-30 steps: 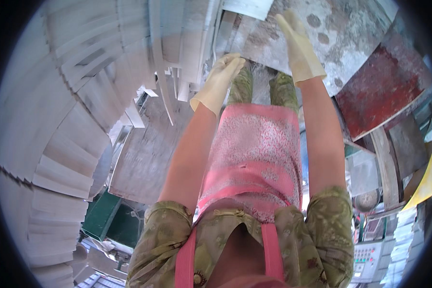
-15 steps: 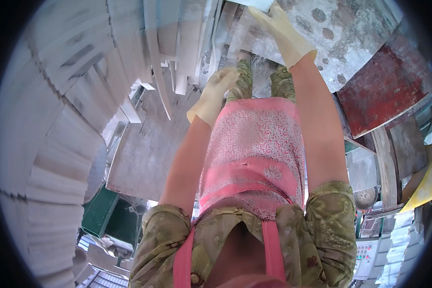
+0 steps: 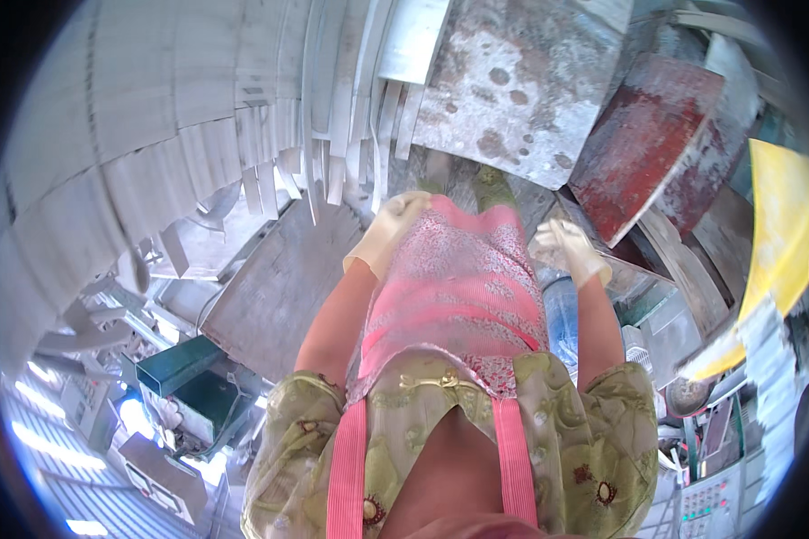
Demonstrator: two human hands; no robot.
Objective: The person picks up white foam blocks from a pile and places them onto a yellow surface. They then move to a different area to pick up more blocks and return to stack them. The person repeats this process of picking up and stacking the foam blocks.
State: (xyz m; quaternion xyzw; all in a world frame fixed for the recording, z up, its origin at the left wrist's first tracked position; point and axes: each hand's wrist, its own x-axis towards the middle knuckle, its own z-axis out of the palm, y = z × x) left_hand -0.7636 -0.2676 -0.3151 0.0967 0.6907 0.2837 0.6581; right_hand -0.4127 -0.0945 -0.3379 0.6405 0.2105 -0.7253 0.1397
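A pale cream glove covers my left hand [image 3: 392, 232], which is closed beside the upper left edge of the pink patterned apron [image 3: 476, 260]. Its fingertips are turned away, so whether it grips the cloth is hidden. Out to the right of the apron, my right hand [image 3: 570, 248] wears the same kind of glove, its fingers curled in and nothing showing in them. Ahead of both hands, a smooth white sheet [image 3: 413, 40] lies at the left edge of a stained grey board [image 3: 521, 81].
Long pale strips [image 3: 342, 108] hang or stand packed along the left. A worn red panel [image 3: 647, 135] leans at the right, near a yellow sheet [image 3: 773, 234]. A grey board [image 3: 283, 269] and a green metal box [image 3: 184, 368] are on the left. A blue drum [image 3: 562, 314] stands beside my right forearm.
My right hand has come back from the white sheet at the top and dropped toward my right side. My left hand has drawn slightly nearer my body. The view has shifted.
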